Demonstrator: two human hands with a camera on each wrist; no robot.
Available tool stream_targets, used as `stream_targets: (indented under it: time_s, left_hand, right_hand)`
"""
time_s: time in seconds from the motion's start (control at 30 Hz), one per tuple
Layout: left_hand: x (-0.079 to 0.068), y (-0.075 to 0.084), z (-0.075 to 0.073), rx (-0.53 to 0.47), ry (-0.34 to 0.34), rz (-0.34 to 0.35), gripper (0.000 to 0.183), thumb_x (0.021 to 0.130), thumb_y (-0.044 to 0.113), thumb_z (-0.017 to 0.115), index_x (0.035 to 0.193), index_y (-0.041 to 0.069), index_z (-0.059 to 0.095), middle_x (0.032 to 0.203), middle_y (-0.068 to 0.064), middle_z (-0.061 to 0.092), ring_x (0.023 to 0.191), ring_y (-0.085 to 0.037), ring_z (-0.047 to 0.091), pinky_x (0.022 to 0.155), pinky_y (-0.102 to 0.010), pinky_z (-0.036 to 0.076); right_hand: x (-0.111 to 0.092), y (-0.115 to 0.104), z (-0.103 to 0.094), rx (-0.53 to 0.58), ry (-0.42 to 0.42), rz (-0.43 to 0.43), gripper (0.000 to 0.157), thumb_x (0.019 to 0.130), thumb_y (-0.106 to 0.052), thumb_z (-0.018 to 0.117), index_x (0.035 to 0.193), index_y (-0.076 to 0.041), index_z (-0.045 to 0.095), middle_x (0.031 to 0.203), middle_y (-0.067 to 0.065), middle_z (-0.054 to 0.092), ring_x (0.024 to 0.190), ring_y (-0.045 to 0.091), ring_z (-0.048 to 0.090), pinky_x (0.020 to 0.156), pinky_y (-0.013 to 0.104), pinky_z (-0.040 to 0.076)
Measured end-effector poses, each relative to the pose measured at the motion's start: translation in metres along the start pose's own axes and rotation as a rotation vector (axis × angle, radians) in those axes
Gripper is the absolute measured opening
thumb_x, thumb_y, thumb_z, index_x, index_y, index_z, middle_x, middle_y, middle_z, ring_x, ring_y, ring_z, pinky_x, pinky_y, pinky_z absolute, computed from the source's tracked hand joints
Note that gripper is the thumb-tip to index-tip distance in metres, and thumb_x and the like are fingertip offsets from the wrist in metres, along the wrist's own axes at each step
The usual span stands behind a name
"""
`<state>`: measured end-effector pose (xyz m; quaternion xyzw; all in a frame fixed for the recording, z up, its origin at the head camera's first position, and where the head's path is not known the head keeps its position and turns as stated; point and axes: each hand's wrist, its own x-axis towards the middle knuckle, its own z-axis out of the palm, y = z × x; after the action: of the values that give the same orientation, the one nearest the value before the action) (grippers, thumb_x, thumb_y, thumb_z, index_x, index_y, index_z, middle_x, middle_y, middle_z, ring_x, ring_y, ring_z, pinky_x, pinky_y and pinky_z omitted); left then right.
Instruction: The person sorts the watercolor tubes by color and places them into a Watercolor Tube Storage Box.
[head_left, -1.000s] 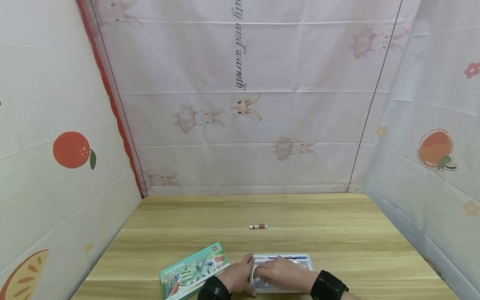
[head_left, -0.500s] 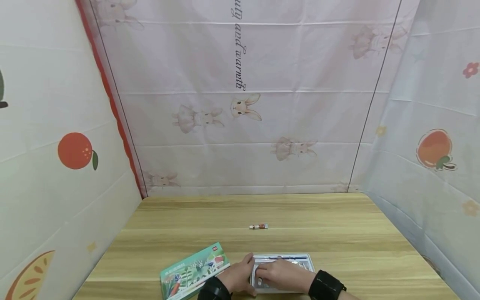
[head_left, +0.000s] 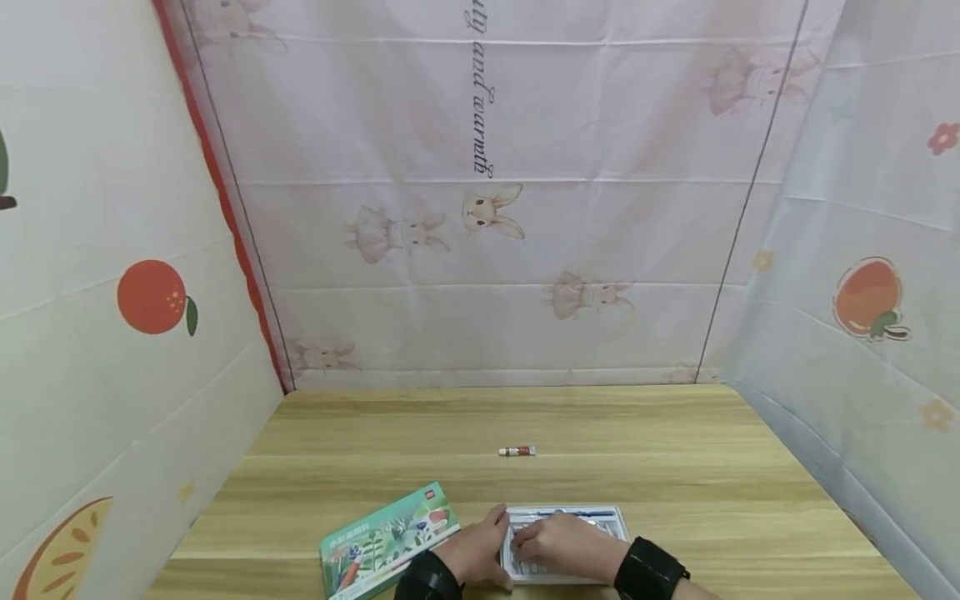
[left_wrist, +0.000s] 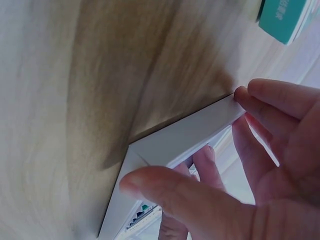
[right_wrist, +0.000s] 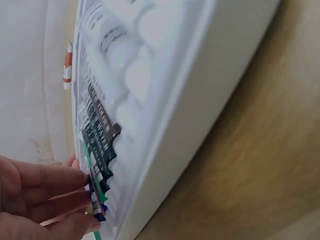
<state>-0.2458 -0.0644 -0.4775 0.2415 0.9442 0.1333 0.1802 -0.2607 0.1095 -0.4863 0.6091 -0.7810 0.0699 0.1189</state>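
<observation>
A white tray of paint tubes (head_left: 611, 523) lies on the table before me. My left hand (head_left: 476, 550) grips its left end; in the left wrist view the thumb (left_wrist: 165, 185) is at one corner and fingers lie along the far end of that side. My right hand (head_left: 562, 548) is over the tray's left part. Seen from the right wrist, its thumb and fingers pinch a small paint tube (right_wrist: 97, 202) with a dark blue band, low in the tray. Dark green and brown tubes (right_wrist: 105, 117) lie in a row beside it, partly hidden by the hand.
A green illustrated box (head_left: 386, 537) lies slanted left of the tray, close to the left hand. Farther back on the wooden table (head_left: 337, 425) is a single brown-and-white paint tube (head_left: 517, 451). Printed cloth curtains (head_left: 600, 208) stand around the back and sides.
My right hand shifts slightly leftward inside the tray, its fingers moving among the tubes. The left hand, the tray, the green box and the lone tube keep their places.
</observation>
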Motion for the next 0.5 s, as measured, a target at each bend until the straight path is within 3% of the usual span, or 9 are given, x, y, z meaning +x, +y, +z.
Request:
stream_targets:
  time_s: [0.27,0.4,0.5]
  left_hand:
    - [-0.001,-0.005,0.0,-0.002,0.026,0.031,0.084,0.06,0.041,0.067,0.125,0.003,0.031,0.129,-0.009,0.024,0.083,-0.013,0.05,0.067,-0.022,0.04]
    - [0.0,-0.004,0.001,-0.018,0.014,0.017,0.083,0.06,0.04,0.068,0.125,0.004,0.031,0.129,-0.008,0.024,0.088,-0.014,0.049,0.071,-0.023,0.039]
    - [0.002,-0.002,0.003,-0.024,-0.001,0.002,0.083,0.06,0.04,0.068,0.126,0.005,0.031,0.129,-0.007,0.024,0.09,-0.014,0.048,0.072,-0.024,0.039]
  right_hand:
    - [0.011,0.001,0.0,0.033,-0.037,0.085,0.011,0.072,-0.018,0.061,0.082,-0.02,0.066,0.087,-0.01,0.057,0.08,-0.004,0.049,0.064,0.01,0.038]
    - [0.012,0.011,-0.006,0.18,-0.028,0.226,0.012,0.073,-0.012,0.06,0.083,-0.017,0.064,0.083,-0.011,0.056,0.073,-0.005,0.049,0.06,0.01,0.039]
    - [0.012,0.028,-0.008,0.17,0.029,0.347,0.013,0.073,-0.007,0.059,0.084,-0.013,0.062,0.081,-0.009,0.055,0.072,0.0,0.05,0.06,0.012,0.039]
